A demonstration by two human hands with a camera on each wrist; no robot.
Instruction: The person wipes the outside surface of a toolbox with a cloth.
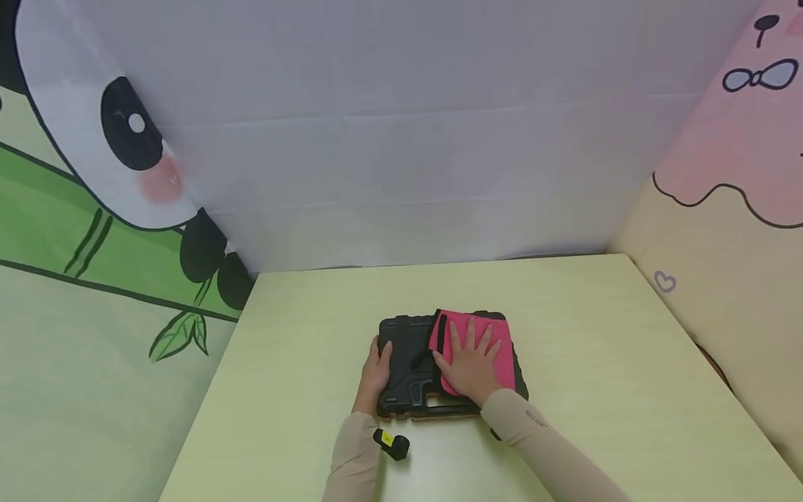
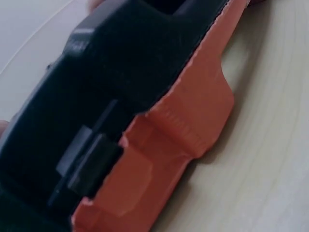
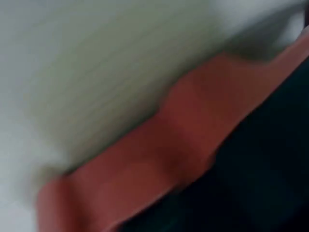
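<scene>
black-and-orange case [image 2: 130, 96], seemingly resting on a pale tabletop [image 2: 263, 135].

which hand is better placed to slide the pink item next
Probably the right hand: it lies spread on top of the pink item, while the left hand grips the black case at its left edge.

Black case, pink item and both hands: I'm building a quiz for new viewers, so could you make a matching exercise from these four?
Column one:
1. Left hand
2. Right hand
3. Black case
4. Pink item

Column two:
A. Lying on the case, towards its right side
B. Gripping the case's left edge
C. Orange along its underside
D. Fingers spread, palm down

Pairs: 1-B, 2-D, 3-C, 4-A
</scene>
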